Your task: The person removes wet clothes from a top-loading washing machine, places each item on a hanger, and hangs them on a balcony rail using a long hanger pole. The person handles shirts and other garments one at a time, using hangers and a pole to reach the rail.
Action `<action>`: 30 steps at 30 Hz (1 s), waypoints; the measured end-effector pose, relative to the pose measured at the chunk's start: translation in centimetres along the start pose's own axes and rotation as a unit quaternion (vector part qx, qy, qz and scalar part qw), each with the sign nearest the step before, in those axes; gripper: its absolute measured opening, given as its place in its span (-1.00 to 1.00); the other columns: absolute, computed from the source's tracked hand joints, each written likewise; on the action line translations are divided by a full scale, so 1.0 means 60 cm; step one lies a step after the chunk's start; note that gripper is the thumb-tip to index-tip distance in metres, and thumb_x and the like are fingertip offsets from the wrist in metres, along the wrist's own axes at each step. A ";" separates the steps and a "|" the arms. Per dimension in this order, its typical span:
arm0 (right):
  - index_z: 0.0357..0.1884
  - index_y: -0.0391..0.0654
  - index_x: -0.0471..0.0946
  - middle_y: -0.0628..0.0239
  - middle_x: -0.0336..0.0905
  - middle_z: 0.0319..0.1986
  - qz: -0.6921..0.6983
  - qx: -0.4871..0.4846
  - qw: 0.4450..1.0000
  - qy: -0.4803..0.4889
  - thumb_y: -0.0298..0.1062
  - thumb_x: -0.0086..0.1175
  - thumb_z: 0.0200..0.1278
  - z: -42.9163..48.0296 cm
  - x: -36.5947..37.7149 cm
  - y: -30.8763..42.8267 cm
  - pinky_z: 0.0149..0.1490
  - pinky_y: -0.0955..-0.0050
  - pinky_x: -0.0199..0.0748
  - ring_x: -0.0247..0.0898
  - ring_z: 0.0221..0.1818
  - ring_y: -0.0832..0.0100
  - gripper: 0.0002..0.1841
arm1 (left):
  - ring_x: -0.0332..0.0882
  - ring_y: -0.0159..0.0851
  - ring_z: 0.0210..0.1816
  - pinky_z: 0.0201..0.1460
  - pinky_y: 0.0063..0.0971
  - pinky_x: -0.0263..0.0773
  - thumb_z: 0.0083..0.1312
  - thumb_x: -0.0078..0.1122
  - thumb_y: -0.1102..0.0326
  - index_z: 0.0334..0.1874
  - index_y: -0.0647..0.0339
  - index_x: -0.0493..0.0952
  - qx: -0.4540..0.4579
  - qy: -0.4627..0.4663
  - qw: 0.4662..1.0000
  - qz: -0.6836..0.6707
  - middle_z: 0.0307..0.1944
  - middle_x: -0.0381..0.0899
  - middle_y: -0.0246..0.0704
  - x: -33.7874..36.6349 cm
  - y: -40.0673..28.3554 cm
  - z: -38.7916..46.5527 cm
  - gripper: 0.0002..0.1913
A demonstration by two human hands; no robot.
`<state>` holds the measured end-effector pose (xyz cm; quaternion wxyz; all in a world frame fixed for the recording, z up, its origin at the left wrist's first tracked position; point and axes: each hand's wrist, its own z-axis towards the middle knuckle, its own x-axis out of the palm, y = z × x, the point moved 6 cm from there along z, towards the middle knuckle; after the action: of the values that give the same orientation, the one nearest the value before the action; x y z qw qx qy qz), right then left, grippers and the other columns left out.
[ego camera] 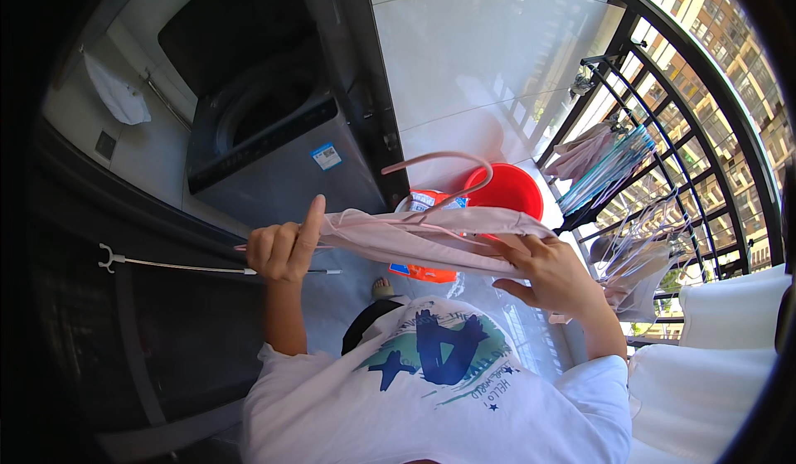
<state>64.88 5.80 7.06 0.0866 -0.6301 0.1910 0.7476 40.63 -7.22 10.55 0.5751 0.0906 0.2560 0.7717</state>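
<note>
A pale pink garment (398, 246) stretches between my two hands in front of my chest. Inside its opening lies a pink clothes hanger (466, 185), its hook rising above the cloth. On the left, my left hand (283, 249) is closed round the garment's edge and one end of the hanger, thumb pointing up. My right hand (553, 271) is at the garment's other end, with some fingers inside the opening and the thumb below the fabric. Whether those fingers touch the hanger cannot be told.
A dark top-loading washing machine (286, 178) has its lid up. Beyond the garment are a red bucket (513, 190) and an orange-red bag (429, 274). Hangers and clothes hang on a black railing (703, 212) at right, above white fabric (696, 377). A forked pole (186, 266) is at left.
</note>
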 end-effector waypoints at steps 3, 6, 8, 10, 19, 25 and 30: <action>-0.01 -0.18 0.43 0.14 0.50 -0.21 -0.018 0.033 0.999 -0.004 -0.08 0.18 -0.04 -0.009 -0.015 0.004 -0.11 0.30 0.46 0.48 -0.26 0.19 -0.46 | 0.15 -0.50 -0.59 -0.60 -0.69 0.17 0.15 0.18 0.32 -0.23 -0.02 0.64 -0.037 0.004 0.999 0.029 -0.71 0.18 -0.55 -0.001 -0.004 -0.004 -0.84; -0.06 -0.20 0.43 0.19 0.49 -0.22 -0.082 0.105 0.990 0.044 -0.18 0.18 -0.07 -0.030 -0.018 -0.011 -0.04 0.32 0.42 0.46 -0.19 0.26 -0.51 | 0.21 -0.44 -0.63 -0.60 -0.63 0.19 0.15 0.17 0.37 -0.30 0.12 0.64 -0.057 -0.020 0.994 0.087 -0.72 0.26 -0.51 -0.010 0.052 -0.009 -0.89; -0.04 -0.13 0.44 0.17 0.52 -0.25 -0.072 0.104 0.986 0.108 -0.28 0.19 -0.12 -0.049 0.019 -0.029 0.01 0.31 0.37 0.46 -0.19 0.27 -0.51 | 0.28 -0.37 -0.65 -0.58 -0.59 0.23 0.13 0.20 0.39 -0.35 0.23 0.62 -0.013 -0.064 0.992 0.111 -0.72 0.34 -0.47 -0.023 0.082 -0.006 -0.90; -0.03 -0.10 0.43 0.20 0.55 -0.30 -0.058 0.078 0.984 0.149 -0.37 0.13 -0.09 -0.054 0.034 -0.026 0.10 0.34 0.27 0.44 -0.15 0.31 -0.55 | 0.32 -0.37 -0.65 -0.57 -0.59 0.26 0.13 0.21 0.36 -0.37 0.27 0.60 0.019 -0.115 0.984 0.136 -0.71 0.36 -0.45 -0.053 0.098 0.002 -0.88; -0.24 -0.12 0.59 0.18 0.33 0.00 -0.147 0.055 0.981 0.116 -0.38 -0.02 0.03 -0.013 0.044 0.009 0.06 0.44 0.22 0.42 -0.24 0.38 -0.76 | 0.40 -0.36 -0.63 -0.60 -0.60 0.32 0.21 0.04 0.46 -0.22 0.42 0.54 -0.078 -0.047 0.991 0.102 -0.52 0.55 -0.29 -0.047 0.116 0.033 -0.82; -0.42 -0.07 0.64 0.22 0.38 -0.09 -0.131 0.012 0.973 0.190 -0.34 0.04 0.02 0.013 0.042 0.009 0.10 0.38 0.17 0.37 -0.15 0.39 -0.85 | 0.42 -0.34 -0.63 -0.57 -0.63 0.32 0.14 -0.15 0.66 -0.16 0.43 0.54 -0.259 -0.034 0.957 -0.123 -0.35 0.61 -0.18 -0.015 0.149 0.017 -0.71; -0.41 0.00 0.65 0.25 0.49 -0.27 -0.079 -0.005 0.986 0.150 -0.31 0.08 0.02 0.016 -0.017 0.006 0.14 0.32 0.12 0.24 0.04 0.31 -0.86 | 0.25 -0.44 -0.71 -0.69 -0.66 0.15 0.13 0.24 0.37 -0.39 0.32 0.61 -0.035 -0.043 0.998 0.002 -0.75 0.30 -0.45 -0.038 0.122 -0.004 -0.86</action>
<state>64.05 5.96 8.27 0.1127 -0.7486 0.1482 0.6363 35.08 -10.93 14.34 0.5869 0.1039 0.2033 0.7768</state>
